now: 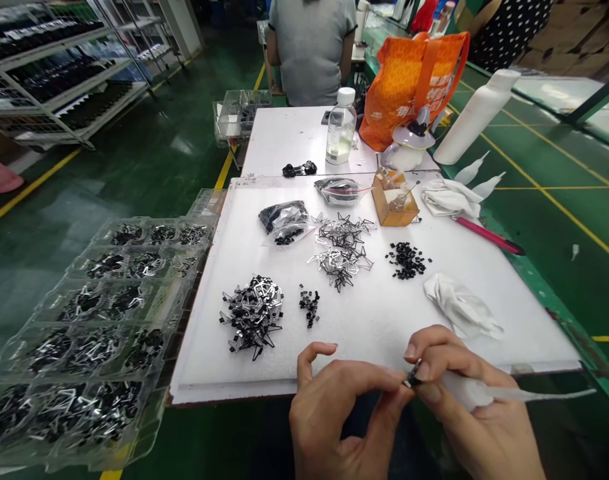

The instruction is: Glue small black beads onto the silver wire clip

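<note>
My left hand (337, 417) and my right hand (471, 393) meet just beyond the near edge of a white foam board (374, 340). Between their fingertips is a tiny black part with a metal lead (413, 377), pinched from both sides. My right hand also holds a long white tapered tool (514, 393). Ahead lie a heap of black-and-silver wire-legged parts (251, 315), a looser pile of metal frames (341, 252), and two small groups of black pieces (309, 305) (408, 260). A white cloth (459, 307) lies right of my hands.
Clear plastic trays of similar parts (84, 333) lie left of the board. Behind are small bags (284, 217), a cardboard box with vials (391, 203), a water bottle (341, 127), and an orange bag (414, 87). A seated person (311, 53) faces away.
</note>
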Motion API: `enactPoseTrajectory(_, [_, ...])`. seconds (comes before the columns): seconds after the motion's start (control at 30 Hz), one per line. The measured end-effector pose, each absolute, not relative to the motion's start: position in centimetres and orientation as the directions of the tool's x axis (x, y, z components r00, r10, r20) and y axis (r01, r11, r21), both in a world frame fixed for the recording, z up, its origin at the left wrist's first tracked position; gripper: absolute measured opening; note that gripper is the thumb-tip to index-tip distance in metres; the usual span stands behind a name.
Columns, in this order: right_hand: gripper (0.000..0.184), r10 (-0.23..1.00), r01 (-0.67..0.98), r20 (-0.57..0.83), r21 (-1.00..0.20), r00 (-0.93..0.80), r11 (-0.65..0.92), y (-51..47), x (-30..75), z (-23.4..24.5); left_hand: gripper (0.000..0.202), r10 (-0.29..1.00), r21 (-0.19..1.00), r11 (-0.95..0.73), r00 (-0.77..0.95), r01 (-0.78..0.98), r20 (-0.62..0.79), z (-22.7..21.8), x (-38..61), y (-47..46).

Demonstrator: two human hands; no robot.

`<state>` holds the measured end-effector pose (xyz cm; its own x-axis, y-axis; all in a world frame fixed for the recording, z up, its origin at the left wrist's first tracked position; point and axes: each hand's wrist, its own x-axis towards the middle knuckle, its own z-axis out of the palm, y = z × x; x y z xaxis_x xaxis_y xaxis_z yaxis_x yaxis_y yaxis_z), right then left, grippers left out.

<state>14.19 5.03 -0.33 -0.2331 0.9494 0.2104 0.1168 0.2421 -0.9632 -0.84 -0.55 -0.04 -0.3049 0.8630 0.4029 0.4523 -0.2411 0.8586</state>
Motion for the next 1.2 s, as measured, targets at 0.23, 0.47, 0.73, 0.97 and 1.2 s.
enactPoseTrajectory(0.23, [0.011, 0.951, 0.107, 0.196, -0.968, -0.238, 0.226, 5.0, 14.1, -0.7, 0.031, 0.872, 0.854, -0.248, -0.278, 0.458, 0.403, -0.1, -1.0, -0.5])
enactPoseTrajectory(0.47, [0.012, 0.955, 0.076, 0.197, -0.973, -0.222, 0.219, 4.8, 13.8, -0.5, 0.025, 0.827, 0.861, -0.226, -0.377, 0.455, 0.417, 0.4, -0.2, -0.2])
enactPoseTrajectory(0.73, [0.008, 0.961, -0.003, 0.190, -0.981, -0.202, 0.194, 4.5, 13.7, -1.1, 0.030, 0.842, 0.809, -0.284, -0.270, 0.514, 0.468, 0.4, -0.7, -0.2])
enactPoseTrajectory(0.97, [0.008, 0.973, -0.081, 0.150, -0.987, -0.173, 0.138, 4.3, 13.5, -1.2, 0.032, 0.842, 0.790, -0.288, -0.249, 0.542, 0.478, 0.5, -1.1, -0.2])
enactPoseTrajectory(1.2, [0.021, 0.968, -0.075, 0.178, -0.983, -0.177, 0.167, 4.3, 13.5, -1.7, 0.031, 0.820, 0.790, -0.276, -0.295, 0.548, 0.491, 0.6, -0.7, -0.1])
